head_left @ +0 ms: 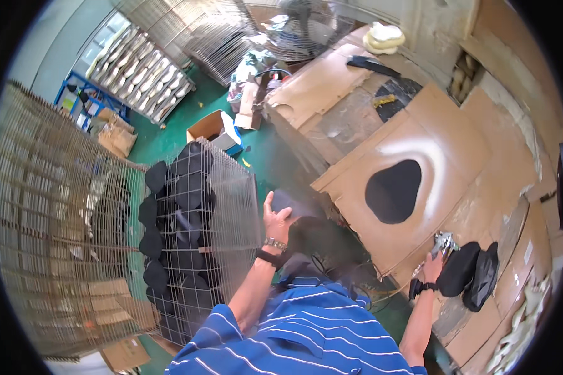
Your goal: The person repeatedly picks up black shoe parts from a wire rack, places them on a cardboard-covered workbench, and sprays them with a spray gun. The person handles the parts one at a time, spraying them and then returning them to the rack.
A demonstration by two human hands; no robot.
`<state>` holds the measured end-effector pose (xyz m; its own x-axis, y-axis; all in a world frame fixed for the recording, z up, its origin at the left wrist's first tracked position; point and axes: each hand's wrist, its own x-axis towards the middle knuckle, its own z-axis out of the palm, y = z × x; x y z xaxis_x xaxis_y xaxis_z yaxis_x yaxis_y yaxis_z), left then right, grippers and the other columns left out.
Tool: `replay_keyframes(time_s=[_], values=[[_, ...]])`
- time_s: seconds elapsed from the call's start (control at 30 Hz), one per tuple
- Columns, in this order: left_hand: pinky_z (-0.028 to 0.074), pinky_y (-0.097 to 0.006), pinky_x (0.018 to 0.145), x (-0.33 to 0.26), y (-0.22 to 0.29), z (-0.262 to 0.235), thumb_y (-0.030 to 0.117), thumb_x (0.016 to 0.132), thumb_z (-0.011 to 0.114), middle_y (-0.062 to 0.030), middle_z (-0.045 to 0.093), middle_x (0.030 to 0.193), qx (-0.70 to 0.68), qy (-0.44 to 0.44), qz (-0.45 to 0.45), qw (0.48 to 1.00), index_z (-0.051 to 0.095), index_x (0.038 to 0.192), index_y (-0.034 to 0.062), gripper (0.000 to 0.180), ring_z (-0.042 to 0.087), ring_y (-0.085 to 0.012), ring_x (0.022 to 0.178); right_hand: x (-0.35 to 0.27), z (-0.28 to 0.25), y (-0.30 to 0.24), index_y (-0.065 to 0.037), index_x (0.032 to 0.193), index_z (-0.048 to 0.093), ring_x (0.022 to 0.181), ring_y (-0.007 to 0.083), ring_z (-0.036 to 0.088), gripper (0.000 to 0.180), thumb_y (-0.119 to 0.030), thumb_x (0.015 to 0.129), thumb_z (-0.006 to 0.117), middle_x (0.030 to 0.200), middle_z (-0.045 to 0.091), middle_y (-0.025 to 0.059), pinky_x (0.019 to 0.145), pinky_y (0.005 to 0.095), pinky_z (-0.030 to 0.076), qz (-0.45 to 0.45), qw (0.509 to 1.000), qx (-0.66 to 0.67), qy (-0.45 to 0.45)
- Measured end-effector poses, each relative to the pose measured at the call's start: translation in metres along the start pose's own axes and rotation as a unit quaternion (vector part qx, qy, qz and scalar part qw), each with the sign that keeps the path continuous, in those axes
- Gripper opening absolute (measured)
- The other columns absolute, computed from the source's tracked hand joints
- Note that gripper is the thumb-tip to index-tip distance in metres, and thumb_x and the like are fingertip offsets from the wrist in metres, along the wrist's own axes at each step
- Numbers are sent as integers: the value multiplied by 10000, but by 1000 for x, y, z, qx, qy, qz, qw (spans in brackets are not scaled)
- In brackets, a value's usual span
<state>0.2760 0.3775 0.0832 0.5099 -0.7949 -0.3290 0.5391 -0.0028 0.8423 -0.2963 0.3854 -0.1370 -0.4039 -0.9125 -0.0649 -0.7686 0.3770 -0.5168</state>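
My right hand is closed around a metal spray gun at the right edge of the work surface. Beside it, two rounded black pads lie close together. A single black pad lies flat on the cardboard, with whitish overspray curving around its far and right sides. On the left, my left hand is raised near the wire rack, thumb and forefinger at the edge of a dark, blurred pad. Its outline fades into the dark area behind.
A wire rack full of black pads stands left, close to my left arm. Farther back are an open carton and a tray rack of pale pieces. A yellowish foam stack sits at the table's far end. Hoses hang near my waist.
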Motion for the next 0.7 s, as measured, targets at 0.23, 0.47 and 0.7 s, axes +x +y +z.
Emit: replay_keyframes(time_s=[0.23, 0.47, 0.7], values=[[639, -359, 752, 14, 62, -64, -124, 830, 515, -107, 568, 1199, -34, 64, 77, 994, 443, 1438, 123, 660, 658, -215, 974, -45, -16, -40, 81, 1385, 462, 1207, 443, 537, 635, -166, 838, 673, 1310, 569, 294, 1054, 485, 410, -63, 991, -116, 21], [583, -250, 723, 37, 103, -142, -133, 809, 525, -60, 548, 1233, -6, 120, 131, 984, 560, 1343, 83, 577, 623, -108, 895, -83, 10, -169, 47, 1264, 602, 922, 327, 662, 477, -185, 853, 661, 1029, 688, 214, 857, 406, 527, -77, 989, -24, -121], [457, -186, 588, 31, 145, -176, -95, 827, 552, -3, 610, 1060, -17, 164, 126, 978, 589, 1324, 91, 532, 529, -32, 692, -129, 34, -360, 37, 1267, 612, 913, 252, 692, 481, -298, 925, 651, 1052, 713, 190, 805, 374, 550, -190, 914, 59, -353]])
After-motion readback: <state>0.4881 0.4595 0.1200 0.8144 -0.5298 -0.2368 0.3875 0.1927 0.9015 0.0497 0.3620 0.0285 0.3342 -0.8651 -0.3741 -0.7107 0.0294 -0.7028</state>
